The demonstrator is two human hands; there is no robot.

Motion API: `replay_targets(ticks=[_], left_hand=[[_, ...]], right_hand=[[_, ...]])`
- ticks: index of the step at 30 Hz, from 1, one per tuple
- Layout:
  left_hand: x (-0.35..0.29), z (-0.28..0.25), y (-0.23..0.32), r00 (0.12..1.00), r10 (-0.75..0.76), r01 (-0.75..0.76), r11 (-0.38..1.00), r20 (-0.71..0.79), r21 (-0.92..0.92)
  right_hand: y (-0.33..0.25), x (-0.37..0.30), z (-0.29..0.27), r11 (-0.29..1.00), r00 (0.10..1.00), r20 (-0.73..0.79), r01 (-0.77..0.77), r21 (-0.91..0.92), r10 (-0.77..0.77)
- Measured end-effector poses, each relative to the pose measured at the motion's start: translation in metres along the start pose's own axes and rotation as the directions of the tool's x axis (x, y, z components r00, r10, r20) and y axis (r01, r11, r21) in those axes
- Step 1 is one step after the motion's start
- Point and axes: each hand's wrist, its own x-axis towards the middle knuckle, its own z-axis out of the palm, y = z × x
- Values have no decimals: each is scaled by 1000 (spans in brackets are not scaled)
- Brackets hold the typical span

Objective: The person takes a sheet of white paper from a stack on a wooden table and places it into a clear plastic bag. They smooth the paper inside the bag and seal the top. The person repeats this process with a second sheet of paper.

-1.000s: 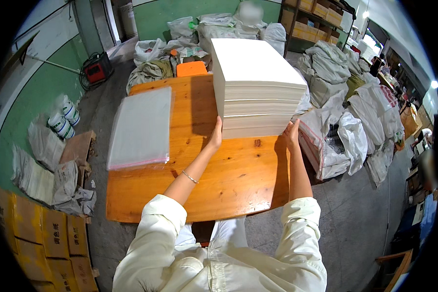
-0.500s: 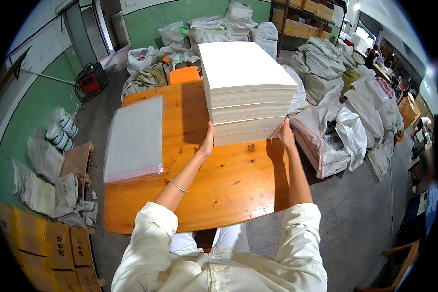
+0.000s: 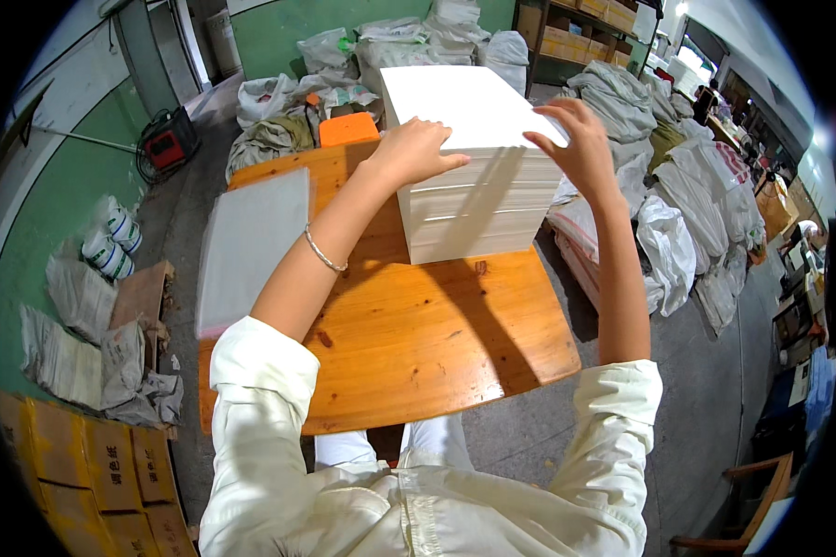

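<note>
Across from me, the person's left hand (image 3: 413,151) and right hand (image 3: 581,146) are apart, thumbs and fingers parted, at the upper near corners of a tall white paper stack (image 3: 437,223) at one o'clock on the table (image 3: 409,353); translucent plastic sheets (image 3: 253,246) lie at ten.

The paper stack (image 3: 478,190) is white-topped with cream edges — the table (image 3: 409,362) orange-brown, flecked with dark knots (image 3: 324,339).
</note>
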Motion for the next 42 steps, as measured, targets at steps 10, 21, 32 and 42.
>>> replay_targets(ticks=[10,21,32,42], left_hand=[[4,5,-15,997,69,-68,997,37,-31],[-28,63,-27,811,-472,-139,419,-346,-897],[-97,202,-10,667,-582,320,-340,465,-884],[-101,214,-10,691,-581,283,-331,431,-900]], right_hand=[[15,-10,67,986,916,399,-18,164,-49],[144,-72,85,340,757,-38,-247,908,652],[63,-206,175,-219,388,649,-724,654,655],[43,-202,170,-240,360,620,-698,675,697]])
